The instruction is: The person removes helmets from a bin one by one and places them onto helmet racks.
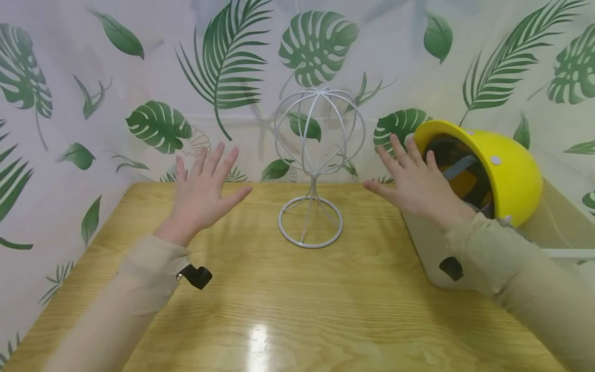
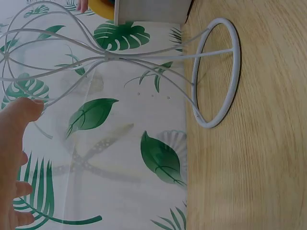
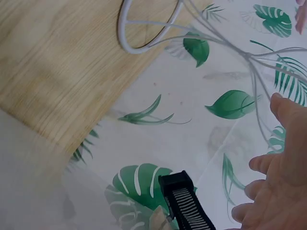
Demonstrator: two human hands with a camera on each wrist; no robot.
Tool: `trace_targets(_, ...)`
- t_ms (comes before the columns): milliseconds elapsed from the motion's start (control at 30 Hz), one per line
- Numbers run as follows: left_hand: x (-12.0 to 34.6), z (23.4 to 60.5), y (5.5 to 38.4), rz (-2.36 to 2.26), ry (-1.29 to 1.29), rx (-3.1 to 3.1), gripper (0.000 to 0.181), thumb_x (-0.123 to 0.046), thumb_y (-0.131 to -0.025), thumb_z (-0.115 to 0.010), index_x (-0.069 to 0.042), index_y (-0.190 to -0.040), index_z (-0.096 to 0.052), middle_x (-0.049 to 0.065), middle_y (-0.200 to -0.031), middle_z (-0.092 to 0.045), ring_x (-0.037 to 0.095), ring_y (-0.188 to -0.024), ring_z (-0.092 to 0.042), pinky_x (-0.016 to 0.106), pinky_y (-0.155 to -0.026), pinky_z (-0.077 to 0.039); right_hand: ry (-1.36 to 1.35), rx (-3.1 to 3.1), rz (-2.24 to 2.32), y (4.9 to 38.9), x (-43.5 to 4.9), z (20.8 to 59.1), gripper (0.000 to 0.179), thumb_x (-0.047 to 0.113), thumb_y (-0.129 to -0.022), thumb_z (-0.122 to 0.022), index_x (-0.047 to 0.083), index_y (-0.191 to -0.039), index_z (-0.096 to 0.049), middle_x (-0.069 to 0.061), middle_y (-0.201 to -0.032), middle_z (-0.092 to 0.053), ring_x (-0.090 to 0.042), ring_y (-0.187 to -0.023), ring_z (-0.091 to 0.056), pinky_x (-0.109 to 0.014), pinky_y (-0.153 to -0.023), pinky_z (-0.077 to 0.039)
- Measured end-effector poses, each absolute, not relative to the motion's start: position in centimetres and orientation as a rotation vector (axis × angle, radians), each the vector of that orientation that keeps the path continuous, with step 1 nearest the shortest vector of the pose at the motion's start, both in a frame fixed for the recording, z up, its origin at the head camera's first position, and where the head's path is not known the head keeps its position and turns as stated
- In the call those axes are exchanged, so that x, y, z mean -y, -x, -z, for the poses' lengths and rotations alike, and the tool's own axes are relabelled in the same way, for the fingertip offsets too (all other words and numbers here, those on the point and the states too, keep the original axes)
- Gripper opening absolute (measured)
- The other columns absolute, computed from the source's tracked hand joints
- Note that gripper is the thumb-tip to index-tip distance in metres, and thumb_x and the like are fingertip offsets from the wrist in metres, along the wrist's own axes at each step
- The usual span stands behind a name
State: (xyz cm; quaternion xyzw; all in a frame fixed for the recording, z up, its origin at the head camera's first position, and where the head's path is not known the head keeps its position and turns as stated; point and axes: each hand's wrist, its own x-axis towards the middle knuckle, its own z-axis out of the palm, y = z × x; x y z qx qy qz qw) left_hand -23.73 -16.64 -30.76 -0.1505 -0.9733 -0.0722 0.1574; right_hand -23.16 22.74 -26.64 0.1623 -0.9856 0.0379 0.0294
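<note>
A white wire stand point(image 1: 315, 175) with a round cage top and a ring base stands upright on the wooden table. To its left my left hand point(image 1: 203, 186) is held up with fingers spread and nothing in it. On the other side my right hand point(image 1: 418, 183) is raised too, fingers spread and empty. Behind the right hand, a yellow hard hat point(image 1: 516, 170) lies tilted on its side in a pale bin point(image 1: 427, 258), its dark inside and straps facing left. The left wrist view shows the wire stand point(image 2: 225, 72) beyond the left thumb.
The wooden table point(image 1: 223, 310) reaches back to a wall covering point(image 1: 158, 77) printed with green leaves. Its far edge runs just behind the stand. The bin takes up the table's right side. A black strap end point(image 3: 184, 203) hangs by the right wrist.
</note>
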Motion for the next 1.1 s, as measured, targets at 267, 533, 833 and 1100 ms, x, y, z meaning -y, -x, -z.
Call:
trace_targets(267, 15.5, 32.4, 22.6, 0.466, 0.575, 2.435, 0.059, -0.046, -0.092, -0.052, -0.008, -0.137, -0.049, 0.013, -0.131, -0.055, 0.034, -0.119, -0.049, 0.052, -0.097, -0.039, -0.549, 3.05, -0.233, 20.9, -22.1, 26.4, 0.09, 0.07, -0.091, -0.033, 0.011, -0.154, -0.01, -0.018, -0.157, -0.003, -0.038, -0.143, 0.002, -0.064, -0.109, -0.001)
trace_targets(533, 13.4, 34.0, 21.9, 0.664, 0.767, 2.204, 0.038, -0.024, -0.09, -0.059, 0.002, -0.118, -0.06, 0.014, -0.109, -0.064, 0.03, -0.101, -0.059, 0.043, -0.087, -0.048, -0.542, 2.911, -0.338, 16.9, -21.9, 26.5, 0.074, 0.056, -0.095, -0.045, 0.005, -0.147, -0.034, -0.019, -0.148, -0.035, -0.041, -0.132, -0.034, -0.06, -0.105, -0.027)
trace_targets(833, 10.2, 34.6, 21.2, 0.84, 0.887, 2.234, 0.031, -0.019, -0.09, -0.061, 0.0, -0.114, -0.061, 0.011, -0.106, -0.064, 0.024, -0.094, -0.059, 0.037, -0.081, -0.049, -0.481, 2.608, -0.422, 13.6, -24.1, 28.0, 0.046, 0.034, -0.094, -0.061, 0.005, -0.128, -0.057, -0.016, -0.131, -0.055, -0.04, -0.119, -0.046, -0.058, -0.097, -0.034)
trace_targets(1100, 7.8, 34.6, 20.7, 1.014, 0.999, 2.281, 0.029, -0.018, -0.092, -0.059, -0.001, -0.116, -0.06, 0.011, -0.105, -0.064, 0.021, -0.09, -0.059, 0.032, -0.073, -0.051, -0.372, 2.506, -0.596, 11.4, -26.9, 29.0, 0.042, 0.025, -0.09, -0.067, 0.002, -0.125, -0.059, -0.022, -0.127, -0.056, -0.046, -0.115, -0.045, -0.057, -0.099, -0.031)
